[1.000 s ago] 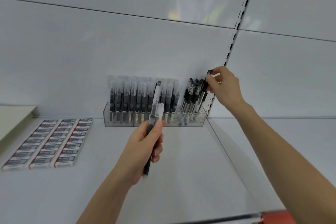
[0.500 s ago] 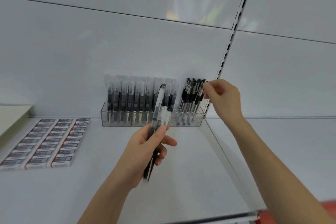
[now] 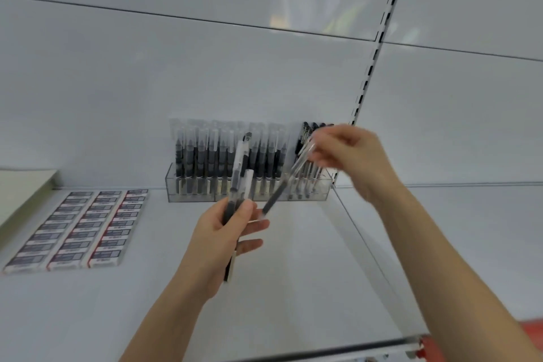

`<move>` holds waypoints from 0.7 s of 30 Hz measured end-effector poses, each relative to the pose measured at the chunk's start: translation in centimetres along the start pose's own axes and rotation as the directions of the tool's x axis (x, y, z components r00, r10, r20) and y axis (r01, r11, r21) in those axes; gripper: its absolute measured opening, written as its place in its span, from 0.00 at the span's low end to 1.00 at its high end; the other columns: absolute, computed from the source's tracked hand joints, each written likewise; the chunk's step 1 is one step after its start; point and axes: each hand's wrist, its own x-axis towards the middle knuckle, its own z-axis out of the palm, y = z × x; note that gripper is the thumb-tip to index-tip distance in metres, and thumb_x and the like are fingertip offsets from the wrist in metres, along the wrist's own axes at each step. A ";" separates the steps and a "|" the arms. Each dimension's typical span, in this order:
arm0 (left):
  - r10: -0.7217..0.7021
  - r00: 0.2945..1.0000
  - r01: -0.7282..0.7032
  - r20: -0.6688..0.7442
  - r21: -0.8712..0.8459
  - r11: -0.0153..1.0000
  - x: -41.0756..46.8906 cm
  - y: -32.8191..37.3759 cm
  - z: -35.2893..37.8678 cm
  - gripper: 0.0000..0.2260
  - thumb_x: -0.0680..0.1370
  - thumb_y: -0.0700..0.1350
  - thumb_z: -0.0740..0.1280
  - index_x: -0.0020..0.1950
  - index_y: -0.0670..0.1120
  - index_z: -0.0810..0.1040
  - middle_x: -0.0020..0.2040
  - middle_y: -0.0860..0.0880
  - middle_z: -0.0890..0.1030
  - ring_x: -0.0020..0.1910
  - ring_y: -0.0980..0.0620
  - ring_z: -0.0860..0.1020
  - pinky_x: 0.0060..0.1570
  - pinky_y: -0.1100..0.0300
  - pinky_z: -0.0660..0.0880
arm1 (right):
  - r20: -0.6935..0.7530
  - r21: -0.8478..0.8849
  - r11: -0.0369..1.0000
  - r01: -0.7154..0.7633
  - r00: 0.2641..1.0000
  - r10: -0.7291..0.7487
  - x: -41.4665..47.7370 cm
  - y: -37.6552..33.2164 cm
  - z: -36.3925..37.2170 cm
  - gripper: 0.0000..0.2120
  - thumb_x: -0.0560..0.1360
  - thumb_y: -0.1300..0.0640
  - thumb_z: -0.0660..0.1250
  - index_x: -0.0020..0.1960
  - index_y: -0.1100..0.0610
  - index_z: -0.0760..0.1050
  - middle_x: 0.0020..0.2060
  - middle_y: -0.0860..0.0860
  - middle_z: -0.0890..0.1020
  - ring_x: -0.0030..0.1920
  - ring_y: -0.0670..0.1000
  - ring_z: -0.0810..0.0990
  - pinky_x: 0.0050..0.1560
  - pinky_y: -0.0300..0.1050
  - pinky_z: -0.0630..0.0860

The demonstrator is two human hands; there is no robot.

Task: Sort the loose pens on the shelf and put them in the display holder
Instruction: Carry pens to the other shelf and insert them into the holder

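Front edge of the flat white shelf: a red strip shows at the lower right corner. Both bare forearms reach in over the shelf.

Left hand: raised above mid-shelf and gripping a bundle of clear-barrelled pens with dark grips. The thumb presses across the barrels and the bundle stands near upright, caps up. The exact count is blurred.

Right hand: higher and further back, well apart from the left. Its fingertips pinch the upper end of a single clear pen. That pen slants down and to the left, its dark end just beside the left hand's thumb. I cannot tell if they touch.

To the left, flat on the shelf: three columns of white-and-red printed packets.

At the back, against the wall: a clear rectangular plastic display holder. A row of clear-capped pens stands upright across most of it, with black-capped pens in its right end, partly behind the right hand.

Wall: a slotted metal upright rises above the holder's right end.
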 end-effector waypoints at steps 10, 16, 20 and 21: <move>0.061 0.996 -0.055 -0.071 0.079 0.995 -0.3 0.2 -1.3 0.09 0.77 0.44 0.64 0.48 0.39 0.78 0.29 0.52 0.73 0.24 0.57 0.69 0.24 0.66 0.69 | -0.161 -0.483 0.827 0.287 0.900 -0.406 6.5 0.4 0.5 0.07 0.76 0.62 0.63 0.53 0.62 0.77 0.40 0.54 0.81 0.41 0.51 0.81 0.49 0.42 0.77; 0.061 0.995 -0.061 -0.084 -0.001 0.998 -0.4 0.5 -1.8 0.08 0.76 0.42 0.64 0.49 0.36 0.77 0.29 0.51 0.77 0.23 0.57 0.68 0.21 0.66 0.65 | -0.057 -0.559 0.757 0.337 0.896 -0.441 7.3 1.3 1.7 0.07 0.77 0.62 0.63 0.51 0.64 0.77 0.42 0.57 0.82 0.44 0.55 0.81 0.49 0.42 0.76; 0.063 0.995 -0.064 -0.078 -0.014 0.998 -0.5 0.6 -2.0 0.06 0.76 0.41 0.65 0.48 0.39 0.77 0.29 0.51 0.78 0.23 0.57 0.68 0.21 0.66 0.64 | -0.045 -0.558 0.756 0.341 0.898 -0.438 7.6 1.1 2.0 0.07 0.76 0.62 0.64 0.51 0.65 0.78 0.43 0.58 0.82 0.44 0.56 0.81 0.49 0.45 0.76; 0.063 0.995 -0.064 -0.074 -0.013 0.998 -0.5 0.6 -1.9 0.06 0.76 0.41 0.64 0.48 0.39 0.77 0.29 0.51 0.78 0.23 0.57 0.68 0.21 0.66 0.64 | -0.047 -0.558 0.758 0.338 0.899 -0.435 7.7 1.0 2.0 0.07 0.76 0.62 0.64 0.51 0.65 0.78 0.42 0.58 0.82 0.44 0.56 0.81 0.49 0.44 0.76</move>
